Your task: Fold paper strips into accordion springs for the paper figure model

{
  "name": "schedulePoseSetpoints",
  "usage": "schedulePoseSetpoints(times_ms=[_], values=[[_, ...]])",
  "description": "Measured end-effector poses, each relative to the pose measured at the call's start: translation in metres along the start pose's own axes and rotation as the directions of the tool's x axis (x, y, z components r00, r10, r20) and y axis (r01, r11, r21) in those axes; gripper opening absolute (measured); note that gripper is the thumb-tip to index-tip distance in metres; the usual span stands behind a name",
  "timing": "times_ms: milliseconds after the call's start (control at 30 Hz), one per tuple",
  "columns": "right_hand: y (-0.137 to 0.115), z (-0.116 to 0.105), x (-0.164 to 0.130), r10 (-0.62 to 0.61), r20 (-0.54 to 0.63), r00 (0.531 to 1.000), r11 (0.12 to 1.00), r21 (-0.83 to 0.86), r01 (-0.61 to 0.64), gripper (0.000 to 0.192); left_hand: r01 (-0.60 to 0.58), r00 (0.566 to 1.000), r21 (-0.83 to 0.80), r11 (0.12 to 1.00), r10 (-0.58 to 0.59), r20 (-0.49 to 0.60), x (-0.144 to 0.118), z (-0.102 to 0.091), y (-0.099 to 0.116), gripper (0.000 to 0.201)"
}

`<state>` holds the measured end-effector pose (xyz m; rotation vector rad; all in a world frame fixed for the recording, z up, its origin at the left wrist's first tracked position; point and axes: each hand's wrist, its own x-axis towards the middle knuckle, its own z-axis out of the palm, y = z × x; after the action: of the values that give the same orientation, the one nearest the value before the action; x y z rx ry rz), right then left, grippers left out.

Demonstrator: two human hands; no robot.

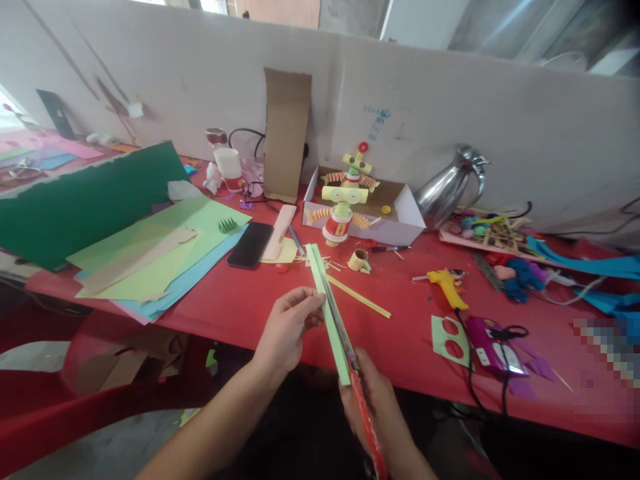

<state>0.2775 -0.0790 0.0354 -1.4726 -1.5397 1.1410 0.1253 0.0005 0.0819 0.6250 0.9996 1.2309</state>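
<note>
Nearest the viewer, the right hand (373, 400) grips red-handled scissors (357, 383), blades pointing away along a long light-green paper strip (327, 310). The left hand (290, 327) pinches the strip's left edge between thumb and fingertips, holding it taut above the near edge of the bench (240, 300), which is covered in red cloth. The blades lie along the strip's right side, so the step in hand looks like a lengthwise cut, partly made. The next move likely calls for a steady closing of the blades while the left hand keeps the strip straight.

Further out on the bench, a thin yellow strip (360, 295) lies just beyond the hands. To the right sit a yellow glue gun (447, 285) and a green card with two round holes (450, 337). To the left lie a black phone (251, 245) and stacked coloured paper sheets (160, 250). Far back, a white box (395, 223) holds paper robot figures (345, 200), beside a metal jug (450, 187).
</note>
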Motion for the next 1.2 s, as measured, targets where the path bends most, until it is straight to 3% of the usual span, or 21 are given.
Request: schedulePoseSetpoints(times_ms=[233,433,633,800,1200], values=[[0.000,0.004,0.002,-0.001,-0.093,0.996,0.999,-0.036,-0.002,0.024,-0.003,1.000,0.007,1.000,0.003,0.001,0.010,-0.001,0.009,0.021],[0.006,-0.003,0.005,-0.050,0.022,0.999,0.995,0.083,0.048,0.028,-0.018,1.000,0.049,0.999,0.018,0.008,0.014,-0.002,0.016,0.020],[0.003,-0.013,0.003,-0.029,0.070,0.997,0.991,0.129,0.020,0.030,0.033,0.999,-0.016,0.999,-0.032,0.026,0.008,-0.001,0.014,0.021],[0.010,-0.009,-0.004,0.009,0.024,1.000,0.976,0.219,-0.014,0.043,0.022,1.000,-0.066,0.998,-0.022,-0.002,0.008,-0.002,0.014,0.022],[0.006,-0.013,0.007,0.023,0.094,0.995,0.935,0.351,-0.055,0.046,0.098,0.995,0.003,0.995,-0.098,0.035,-0.006,0.000,-0.001,0.023]])
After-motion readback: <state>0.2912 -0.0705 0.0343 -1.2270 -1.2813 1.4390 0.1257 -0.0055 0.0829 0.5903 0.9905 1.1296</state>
